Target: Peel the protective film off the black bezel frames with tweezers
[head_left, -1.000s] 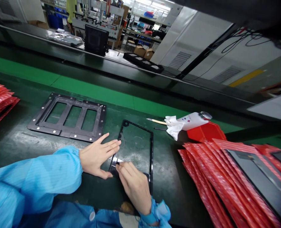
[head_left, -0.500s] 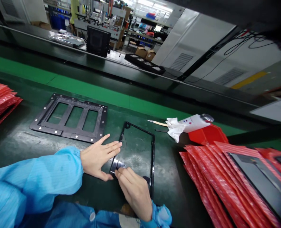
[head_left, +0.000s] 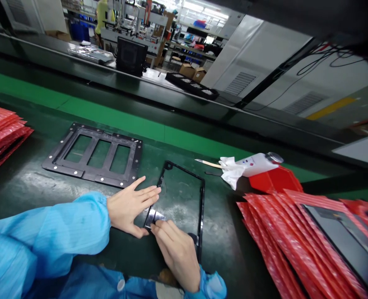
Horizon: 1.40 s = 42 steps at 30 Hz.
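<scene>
A thin black rectangular frame [head_left: 202, 207] lies flat on the dark green table in front of me. My left hand [head_left: 133, 206] is spread out, its fingertips resting at the frame's left side. My right hand [head_left: 178, 251] is closed in a pinch over the frame's lower left part, beside a small shiny dark piece [head_left: 155, 216] there. Whatever sits between those fingertips is hidden. Up and to the left lies a thick black fixture plate [head_left: 92, 178] with three rectangular openings and light round dots along its border.
Stacked red bubble bags [head_left: 274, 232] fill the right, with a dark flat panel [head_left: 339, 232] on top. More red bags [head_left: 6, 128] lie at left. Behind the frame are a slim knife [head_left: 207, 163], white tissue [head_left: 232, 172], a white bottle [head_left: 257, 164] and a red tray [head_left: 277, 179].
The whole view has shifted slightly. Both hands keep nearly the same place and pose on the black frame.
</scene>
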Available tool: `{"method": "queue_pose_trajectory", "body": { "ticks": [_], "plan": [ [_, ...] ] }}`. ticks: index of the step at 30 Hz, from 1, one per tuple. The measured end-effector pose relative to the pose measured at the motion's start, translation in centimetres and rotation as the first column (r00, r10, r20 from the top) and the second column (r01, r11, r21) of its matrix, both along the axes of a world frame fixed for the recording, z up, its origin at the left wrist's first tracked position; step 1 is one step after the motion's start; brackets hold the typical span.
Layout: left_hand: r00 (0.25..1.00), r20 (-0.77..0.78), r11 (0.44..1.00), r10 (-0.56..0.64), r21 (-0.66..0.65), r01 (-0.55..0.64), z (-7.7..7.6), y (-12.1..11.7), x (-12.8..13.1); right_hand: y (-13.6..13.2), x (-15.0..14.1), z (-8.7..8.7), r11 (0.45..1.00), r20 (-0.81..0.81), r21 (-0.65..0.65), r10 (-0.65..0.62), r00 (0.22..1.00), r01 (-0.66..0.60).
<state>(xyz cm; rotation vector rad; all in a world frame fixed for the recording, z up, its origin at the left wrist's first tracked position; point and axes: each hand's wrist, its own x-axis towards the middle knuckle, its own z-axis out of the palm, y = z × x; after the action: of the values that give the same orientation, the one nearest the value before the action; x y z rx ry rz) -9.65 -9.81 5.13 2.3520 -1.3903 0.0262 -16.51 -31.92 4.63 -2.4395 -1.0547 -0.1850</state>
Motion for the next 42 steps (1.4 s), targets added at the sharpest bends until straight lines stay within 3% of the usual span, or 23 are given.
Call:
{"method": "queue_pose_trajectory", "body": {
  "ticks": [6,14,19,25,37,42],
  "plan": [
    [1.000,0.009,1.000,0.003,0.008,-0.003,-0.13,-0.08,0.09,0.05,0.23,-0.09,0.996,-0.025,-0.021,-0.085,0.996,0.084],
    [1.000,0.004,1.000,-0.002,0.002,0.002,-0.22,0.00,0.00,-0.19,0.02,-0.30,0.999,-0.015,-0.012,0.053,0.998,-0.053],
    [1.000,-0.002,1.000,-0.006,0.001,0.006,-0.18,0.02,0.01,-0.10,0.37,-0.47,0.998,-0.008,-0.034,-0.050,0.999,0.050],
    [1.000,0.001,1.000,-0.007,-0.004,0.007,-0.34,0.05,0.07,-0.09,0.16,-0.35,0.999,0.025,-0.022,0.045,0.999,-0.045],
    [1.000,0.003,1.000,0.004,-0.012,-0.004,-0.32,-0.03,0.04,0.13,0.33,-0.30,0.995,0.011,-0.057,-0.085,0.996,0.085],
    [1.000,-0.002,1.000,0.000,-0.001,0.000,-0.35,0.00,0.06,0.01,0.29,-0.28,0.998,0.053,-0.057,-0.025,0.998,0.028]
  ]
}}
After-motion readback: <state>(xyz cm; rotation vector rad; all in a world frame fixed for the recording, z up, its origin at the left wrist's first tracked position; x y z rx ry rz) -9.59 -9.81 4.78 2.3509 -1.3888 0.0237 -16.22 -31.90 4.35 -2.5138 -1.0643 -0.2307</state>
